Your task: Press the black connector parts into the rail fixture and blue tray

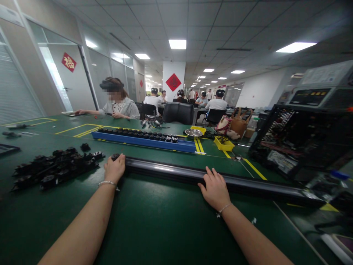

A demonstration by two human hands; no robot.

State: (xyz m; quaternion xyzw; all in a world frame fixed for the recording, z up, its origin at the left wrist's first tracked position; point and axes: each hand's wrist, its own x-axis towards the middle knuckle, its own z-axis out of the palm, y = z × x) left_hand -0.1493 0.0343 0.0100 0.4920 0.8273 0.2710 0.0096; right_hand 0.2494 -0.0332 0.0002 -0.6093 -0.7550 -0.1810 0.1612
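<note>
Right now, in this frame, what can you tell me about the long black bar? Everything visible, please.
The long black bar looks straight and smooth, its glossy face catching a pale streak of light; metal or plastic, I cannot tell. It lies across the green table, running lower in the picture toward the right. The left hand curls at its left end, the exact grip hidden; the right hand, spread, rests on it farther along. Its right end is blurred.

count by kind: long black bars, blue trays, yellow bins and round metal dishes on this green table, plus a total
Long black bar: 1
Blue tray: 1
Yellow bins: 2
Round metal dish: 1
Total: 5
</note>
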